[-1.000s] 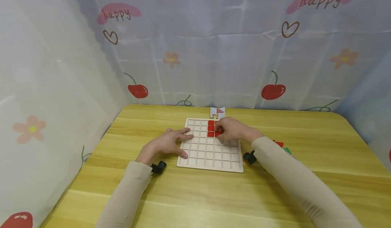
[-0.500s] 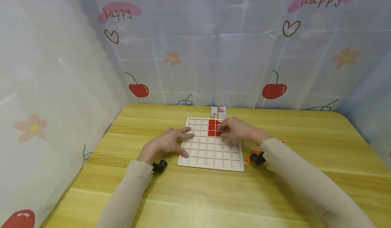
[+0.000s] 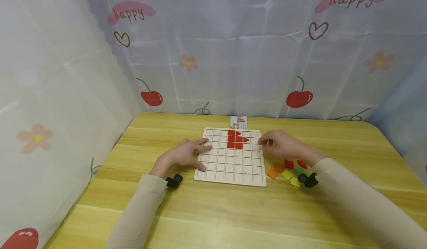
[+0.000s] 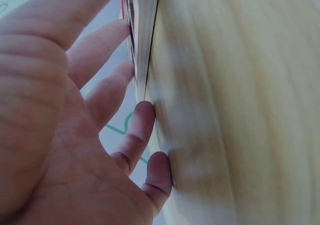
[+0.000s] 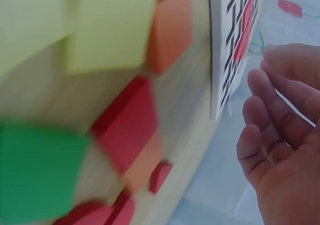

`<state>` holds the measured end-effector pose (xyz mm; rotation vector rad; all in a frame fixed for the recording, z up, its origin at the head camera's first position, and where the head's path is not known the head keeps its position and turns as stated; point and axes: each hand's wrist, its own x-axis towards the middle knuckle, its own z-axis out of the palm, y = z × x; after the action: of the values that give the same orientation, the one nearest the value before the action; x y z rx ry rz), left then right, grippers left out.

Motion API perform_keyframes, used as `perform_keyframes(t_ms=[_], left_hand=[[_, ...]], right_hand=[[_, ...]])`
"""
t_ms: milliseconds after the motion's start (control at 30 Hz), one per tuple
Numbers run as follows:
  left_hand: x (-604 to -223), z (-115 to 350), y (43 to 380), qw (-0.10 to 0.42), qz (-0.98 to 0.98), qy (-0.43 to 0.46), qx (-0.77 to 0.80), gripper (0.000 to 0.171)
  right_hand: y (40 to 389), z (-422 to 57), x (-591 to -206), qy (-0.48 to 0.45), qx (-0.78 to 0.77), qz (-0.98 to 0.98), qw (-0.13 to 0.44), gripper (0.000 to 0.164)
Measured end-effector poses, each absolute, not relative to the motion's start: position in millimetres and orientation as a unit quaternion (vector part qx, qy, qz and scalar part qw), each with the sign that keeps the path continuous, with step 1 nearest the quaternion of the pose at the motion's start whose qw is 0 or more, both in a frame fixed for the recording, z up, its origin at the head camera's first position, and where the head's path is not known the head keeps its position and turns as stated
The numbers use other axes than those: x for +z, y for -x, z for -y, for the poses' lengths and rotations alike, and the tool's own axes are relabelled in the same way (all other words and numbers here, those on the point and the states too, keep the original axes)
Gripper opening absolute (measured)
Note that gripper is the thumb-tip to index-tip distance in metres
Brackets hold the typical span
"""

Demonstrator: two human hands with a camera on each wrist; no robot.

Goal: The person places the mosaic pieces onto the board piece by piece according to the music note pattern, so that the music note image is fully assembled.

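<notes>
- Our left hand [image 3: 181, 157] lies flat, fingers spread and straight, its fingertips [image 4: 145, 112] pressing the left edge of the white wooden grid board [image 3: 230, 174] on the yellow wooden table [image 3: 213, 212].
- Our right hand [image 3: 283, 145] hovers just off the board's right edge, fingers loosely curled, holding nothing.
- The red tiles [image 3: 235, 139] sit in the board's upper middle cells.
- Loose coloured foam tiles [image 3: 286, 169], orange, yellow, green and red, lie on the table beside the board's right side, near our right wrist.
- A small pattern card [image 3: 238, 122] leans just behind the board.
- We judge ourselves between placements; next we need a fresh tile from the pile, matched to the card.
</notes>
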<state>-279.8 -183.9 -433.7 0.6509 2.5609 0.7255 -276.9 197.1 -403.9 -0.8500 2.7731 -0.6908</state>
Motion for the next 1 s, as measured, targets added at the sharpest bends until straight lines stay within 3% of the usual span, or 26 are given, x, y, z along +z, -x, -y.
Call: perform_keyframes(t_ms=[667,1000], left_hand=[[-432,185,282,0.213,-0.908,-0.23,0.277,0.087],[-433,185,280,0.213,-0.907,-0.233,0.278,0.087]], right_hand=[[237,-256,-410,0.281,-0.228,-0.931,0.047,0.023],[229,-263,-421,0.254,-0.207,-0.943,0.062,0.017]])
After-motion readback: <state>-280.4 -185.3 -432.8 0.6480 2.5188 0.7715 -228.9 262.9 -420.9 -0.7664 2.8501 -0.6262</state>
